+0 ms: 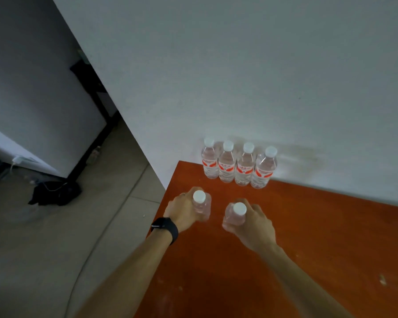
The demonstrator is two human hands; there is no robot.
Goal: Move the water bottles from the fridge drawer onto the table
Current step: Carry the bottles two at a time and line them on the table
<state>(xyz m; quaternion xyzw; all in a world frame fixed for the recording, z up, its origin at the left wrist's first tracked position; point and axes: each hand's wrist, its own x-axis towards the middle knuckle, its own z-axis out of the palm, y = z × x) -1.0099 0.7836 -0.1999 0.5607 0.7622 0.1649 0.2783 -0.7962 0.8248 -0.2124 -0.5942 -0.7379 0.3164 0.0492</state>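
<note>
The left hand (182, 211) grips one upright capped water bottle (202, 206) by its body. The right hand (255, 226) grips a second bottle (234, 216) likewise. Both are near the tabletop's (308, 237) left edge; contact with it cannot be determined. Four further bottles (240, 167) stand in a row at the far edge, against the wall (262, 76).

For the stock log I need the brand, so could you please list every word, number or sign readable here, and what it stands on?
No text can be read in this view.
Four bottles by the wall: red and white labels with white print, too blurred to read.
Left-hand bottle and right-hand bottle: no label shows.
Black watch: dark face, no digits.
</note>
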